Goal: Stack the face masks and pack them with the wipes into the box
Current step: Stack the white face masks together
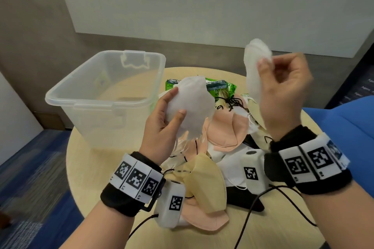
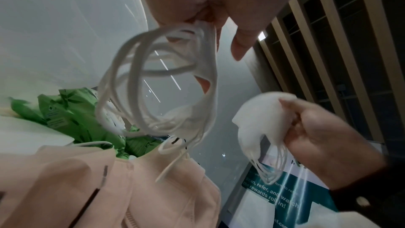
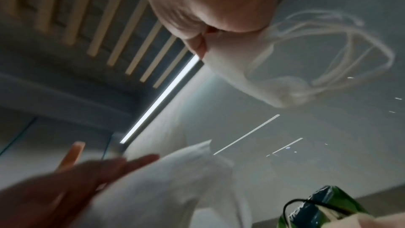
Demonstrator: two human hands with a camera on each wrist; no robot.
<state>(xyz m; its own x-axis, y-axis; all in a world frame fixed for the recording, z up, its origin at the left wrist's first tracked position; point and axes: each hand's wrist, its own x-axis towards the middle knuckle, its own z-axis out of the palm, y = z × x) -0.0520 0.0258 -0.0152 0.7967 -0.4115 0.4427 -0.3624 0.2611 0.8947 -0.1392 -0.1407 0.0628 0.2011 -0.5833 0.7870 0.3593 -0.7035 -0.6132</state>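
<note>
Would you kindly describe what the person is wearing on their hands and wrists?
Both hands are bare. The left hand and the right hand each have a black fabric wristband wrapped with a white strip of square black-and-white coded markers. A white boxy camera unit, also bearing a marker, hangs inside each wrist, with a thin black cable trailing away.

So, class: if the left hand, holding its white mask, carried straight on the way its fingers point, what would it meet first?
Probably the green wipes pack. The left hand holds a white mask above the table, fingers pointing up and away towards that pack. Depth is unclear, so it might pass above it.
</note>
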